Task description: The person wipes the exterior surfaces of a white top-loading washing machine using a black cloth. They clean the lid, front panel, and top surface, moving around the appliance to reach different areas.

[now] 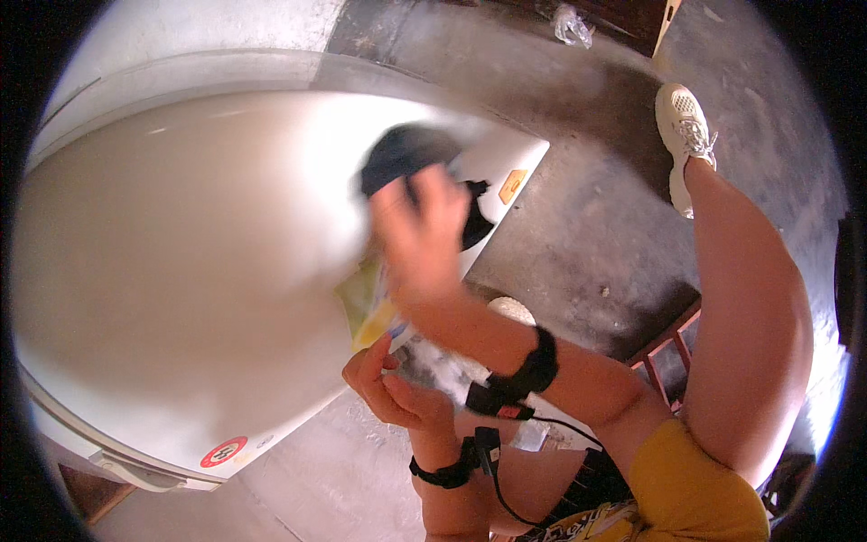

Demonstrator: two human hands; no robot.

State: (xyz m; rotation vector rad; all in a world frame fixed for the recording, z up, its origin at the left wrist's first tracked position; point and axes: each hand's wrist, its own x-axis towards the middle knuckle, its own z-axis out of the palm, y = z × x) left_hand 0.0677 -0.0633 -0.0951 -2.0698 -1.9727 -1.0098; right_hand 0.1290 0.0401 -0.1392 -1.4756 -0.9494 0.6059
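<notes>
My right hand (pixel 423 237), blurred, reaches over a dark rounded object (pixel 406 152) on a large white appliance (pixel 169 257). Its fingers are spread, and whether they grip anything is unclear. Black material (pixel 477 220) lies just beyond that hand, close to the appliance's edge. Below, my left hand (pixel 399 393) has bent fingers near the lower end of a yellow-green plastic packet (pixel 369 315); contact between them cannot be told. Part of the packet is hidden behind my right hand and wrist. Both wrists wear black straps with cables.
The appliance has a handle (pixel 139 474) at the lower left and an orange sticker (pixel 513 187) near its right corner. A reddish frame (pixel 667 349) stands beside a bare leg. Clear plastic (pixel 572 27) and a pale shoe (pixel 684 129) are on the concrete floor (pixel 576 230).
</notes>
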